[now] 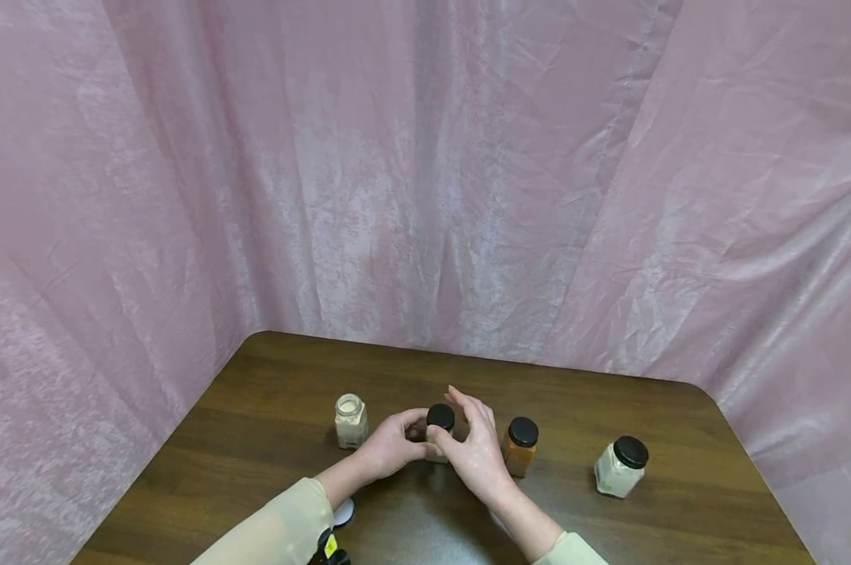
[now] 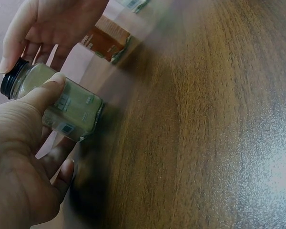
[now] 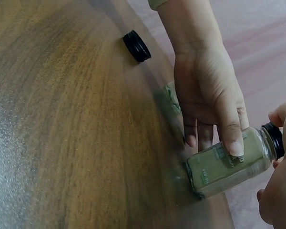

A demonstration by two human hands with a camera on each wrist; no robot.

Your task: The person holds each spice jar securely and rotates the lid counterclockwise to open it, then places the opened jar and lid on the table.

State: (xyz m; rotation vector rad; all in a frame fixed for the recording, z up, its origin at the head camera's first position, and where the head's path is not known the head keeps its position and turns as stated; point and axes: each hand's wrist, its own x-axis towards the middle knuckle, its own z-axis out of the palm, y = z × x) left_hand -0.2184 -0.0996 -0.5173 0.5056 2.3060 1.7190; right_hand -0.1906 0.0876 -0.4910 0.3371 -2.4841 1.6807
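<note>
Pale sleeves [image 1: 277, 526], hands [image 1: 393, 447] gripping flat-sided glass jar [image 2: 78, 107]

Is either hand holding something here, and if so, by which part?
Yes, one glass jar with greenish contents: the left hand grips it around the body, while the right hand holds its black lid at the edge.

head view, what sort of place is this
Perhaps a staged recording corner: pink fabric hangs behind a wooden table, which bears an orange-filled jar and an open jar.
</note>
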